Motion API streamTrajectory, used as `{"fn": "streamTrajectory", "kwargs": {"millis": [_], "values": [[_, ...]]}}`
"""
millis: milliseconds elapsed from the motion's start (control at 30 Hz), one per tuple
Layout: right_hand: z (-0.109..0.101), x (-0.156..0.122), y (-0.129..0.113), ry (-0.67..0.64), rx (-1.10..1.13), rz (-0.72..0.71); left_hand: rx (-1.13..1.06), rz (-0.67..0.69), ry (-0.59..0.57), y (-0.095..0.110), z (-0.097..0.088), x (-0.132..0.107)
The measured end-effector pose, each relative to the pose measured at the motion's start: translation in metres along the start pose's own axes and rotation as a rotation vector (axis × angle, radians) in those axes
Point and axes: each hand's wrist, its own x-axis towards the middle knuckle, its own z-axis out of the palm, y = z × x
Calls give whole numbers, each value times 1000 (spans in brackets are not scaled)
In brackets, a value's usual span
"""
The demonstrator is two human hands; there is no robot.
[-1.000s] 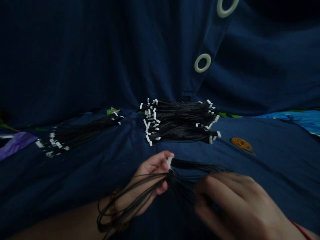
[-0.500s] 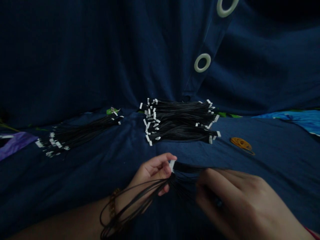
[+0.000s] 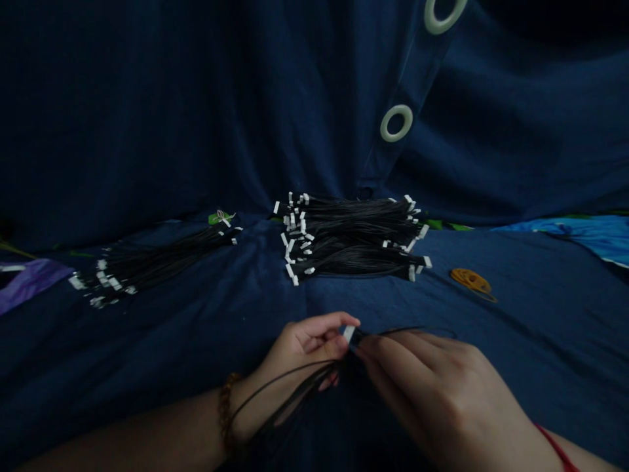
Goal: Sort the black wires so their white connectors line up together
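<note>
My left hand (image 3: 307, 351) pinches a white plug connector (image 3: 348, 333) between thumb and fingers, near the front middle. Black wires (image 3: 289, 403) loop from that grip back over the left wrist, where a beaded bracelet sits. Close against the connector's right side, the closed fingers of my right hand (image 3: 437, 377) grip the black wires running from it. Thin wire ends stick out above the right knuckles. The right fingertips are partly hidden, and the wires under both hands are dark and hard to make out.
Beyond my hands lies a stack of black cable bundles (image 3: 354, 229) with white connectors. Another cable bundle (image 3: 162, 257) lies to the left, and tan rubber bands (image 3: 470, 280) to the right. Dark blue cloth (image 3: 540, 308) covers the surface; a curtain with rings (image 3: 396, 123) hangs behind.
My right hand has moved left along the wires, up to the connector. My left hand has shifted slightly right and down with the connector, and the wire loops over its wrist hang lower.
</note>
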Motion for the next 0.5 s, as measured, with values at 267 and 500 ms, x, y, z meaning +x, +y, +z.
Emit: {"fn": "streamTrajectory", "kwargs": {"millis": [267,500], "values": [[-16,-1,13,-168,-194,149,-195,57,156,9,-5,3],[-43,-39,43,-49,-57,220,-214,61,183,15,1,-3]]}}
